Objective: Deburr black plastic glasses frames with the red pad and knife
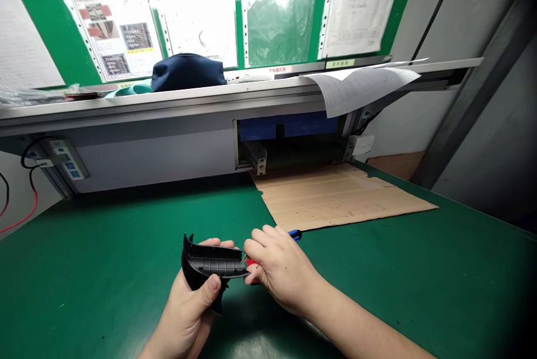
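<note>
My left hand (188, 308) grips a curved black plastic part (212, 263), thumb across its lower edge and fingers behind it. Its ribbed inner side faces me. My right hand (279, 267) is closed around a small cutting tool (296, 234) with a red body and a blue end that sticks out past my knuckles. The tool's tip meets the right end of the black part. Both hands hover just above the green table mat (104, 269), near its front middle.
A flat sheet of brown cardboard (335, 194) lies on the mat behind my hands, to the right. A grey shelf (168, 104) runs across the back, carrying a dark blue pouch (187, 71) and an overhanging paper sheet (361, 88). A power strip (67, 159) hangs at left.
</note>
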Available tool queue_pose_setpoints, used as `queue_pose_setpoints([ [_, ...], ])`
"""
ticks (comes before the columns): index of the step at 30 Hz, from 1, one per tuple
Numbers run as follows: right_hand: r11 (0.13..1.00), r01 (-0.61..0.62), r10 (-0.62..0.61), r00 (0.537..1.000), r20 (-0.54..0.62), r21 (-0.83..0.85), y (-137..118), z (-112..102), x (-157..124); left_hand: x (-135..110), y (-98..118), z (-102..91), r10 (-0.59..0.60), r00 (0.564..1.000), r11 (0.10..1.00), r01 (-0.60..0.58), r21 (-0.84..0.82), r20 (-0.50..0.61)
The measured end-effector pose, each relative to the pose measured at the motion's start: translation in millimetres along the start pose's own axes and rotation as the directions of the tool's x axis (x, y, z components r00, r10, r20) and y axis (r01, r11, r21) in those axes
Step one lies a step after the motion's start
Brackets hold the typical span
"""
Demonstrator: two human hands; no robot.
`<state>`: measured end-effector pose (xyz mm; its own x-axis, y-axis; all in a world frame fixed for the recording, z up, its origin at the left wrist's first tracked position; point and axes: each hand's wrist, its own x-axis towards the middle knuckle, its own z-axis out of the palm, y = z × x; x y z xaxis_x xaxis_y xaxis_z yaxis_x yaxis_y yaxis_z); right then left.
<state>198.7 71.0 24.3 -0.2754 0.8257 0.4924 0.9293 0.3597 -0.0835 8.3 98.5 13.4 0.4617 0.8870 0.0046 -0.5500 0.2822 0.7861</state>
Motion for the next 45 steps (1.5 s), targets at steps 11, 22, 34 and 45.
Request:
queue_pose_setpoints([
  [11, 0.996, 0.003, -0.008, 0.998, 0.061, 0.093, -1.6, 6.7, -2.4, 2.0, -3.0, -2.5, 0.096, 0.995, 0.99, -0.097, 0.103, 0.017],
  [22, 0.365, -0.147, -0.024, 0.986, 0.167, 0.919, 10.2, -1.1, -2.3, -1.2, -0.1, -1.8, 0.076, 0.995, 0.997, -0.074, -0.027, 0.058],
  [34, 0.71, 0.018, 0.082, 0.991, -0.107, 0.704, -12.2, 1.9, -2.8, -3.8, 1.6, -5.5, -0.087, 0.994, 0.977, 0.097, -0.192, 0.063],
  [45, 0.67, -0.021, 0.15, 0.983, -0.108, 0.742, -28.5, 9.9, -3.7, -5.0, -7.5, -12.8, -0.087, 0.981, 0.972, 0.122, -0.2, 0.176],
])
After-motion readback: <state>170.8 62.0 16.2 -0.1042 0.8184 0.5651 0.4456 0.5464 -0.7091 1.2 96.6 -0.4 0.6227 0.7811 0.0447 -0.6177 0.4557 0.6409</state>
